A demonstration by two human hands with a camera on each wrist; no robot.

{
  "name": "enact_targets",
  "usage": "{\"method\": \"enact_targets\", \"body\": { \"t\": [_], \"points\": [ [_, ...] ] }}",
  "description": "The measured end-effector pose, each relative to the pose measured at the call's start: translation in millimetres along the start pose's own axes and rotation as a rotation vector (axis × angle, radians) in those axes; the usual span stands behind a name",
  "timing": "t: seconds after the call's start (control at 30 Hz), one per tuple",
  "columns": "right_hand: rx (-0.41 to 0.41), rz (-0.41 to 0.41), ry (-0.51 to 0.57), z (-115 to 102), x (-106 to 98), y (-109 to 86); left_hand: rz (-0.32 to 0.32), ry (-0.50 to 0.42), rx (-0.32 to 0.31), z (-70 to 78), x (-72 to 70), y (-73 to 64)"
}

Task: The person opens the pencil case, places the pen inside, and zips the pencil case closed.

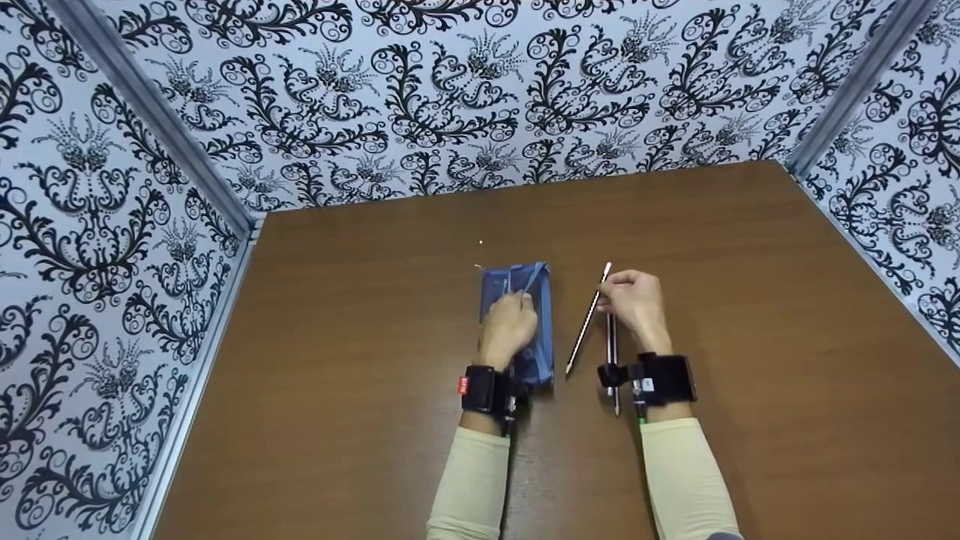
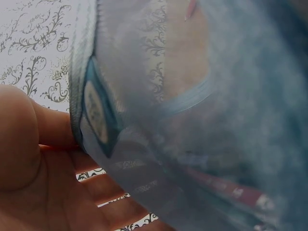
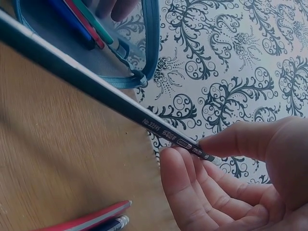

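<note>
My left hand (image 1: pixel 510 326) lies over a blue see-through mesh pencil case (image 1: pixel 546 322), pinching its zipped edge between thumb and fingers. In the left wrist view a small label tag (image 2: pixel 98 110) hangs at the zip. Through the mesh in the right wrist view show a blue pen (image 3: pixel 72 21) and red and green ones beside it. To the right of the case, my right hand (image 1: pixel 634 300) pinches a dark pencil (image 3: pixel 110 98) near one end, with thumb against fingertips. The pencil slants, its tip towards the front of the table.
Beneath the right wrist, further pencils (image 1: pixel 613 349) lie on the brown table (image 1: pixel 337 337); a red one (image 3: pixel 91 217) shows beside a dark blue one (image 3: pixel 118 223). Small specks (image 1: pixel 481 242) lie behind the case. Patterned walls (image 1: pixel 465 90) enclose the back and sides.
</note>
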State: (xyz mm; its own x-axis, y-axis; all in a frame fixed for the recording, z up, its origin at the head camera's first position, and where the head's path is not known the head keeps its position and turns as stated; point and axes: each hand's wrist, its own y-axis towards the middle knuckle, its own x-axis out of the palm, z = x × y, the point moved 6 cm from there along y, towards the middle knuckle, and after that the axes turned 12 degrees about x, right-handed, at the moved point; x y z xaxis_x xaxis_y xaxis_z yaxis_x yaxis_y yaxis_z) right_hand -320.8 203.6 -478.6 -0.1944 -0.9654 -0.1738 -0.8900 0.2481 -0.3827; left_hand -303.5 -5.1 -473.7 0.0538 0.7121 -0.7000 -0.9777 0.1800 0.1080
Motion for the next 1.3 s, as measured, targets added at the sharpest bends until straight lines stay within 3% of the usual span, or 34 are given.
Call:
{"method": "enact_targets", "body": {
  "t": [0.23,0.77,1.3],
  "points": [
    [-0.025,0.006,0.006,-1,0,-2.0,0.001,-0.001,0.012,0.2,1.0,-0.4],
    [-0.034,-0.011,0.075,-7,5,-4.3,-0.017,0.0,-0.04,-3.1,2.1,0.5],
    [-0.093,-0.027,0.164,-14,6,-10.7,-0.012,0.016,-0.027,-1.3,-0.3,-1.1]
  ]
}}
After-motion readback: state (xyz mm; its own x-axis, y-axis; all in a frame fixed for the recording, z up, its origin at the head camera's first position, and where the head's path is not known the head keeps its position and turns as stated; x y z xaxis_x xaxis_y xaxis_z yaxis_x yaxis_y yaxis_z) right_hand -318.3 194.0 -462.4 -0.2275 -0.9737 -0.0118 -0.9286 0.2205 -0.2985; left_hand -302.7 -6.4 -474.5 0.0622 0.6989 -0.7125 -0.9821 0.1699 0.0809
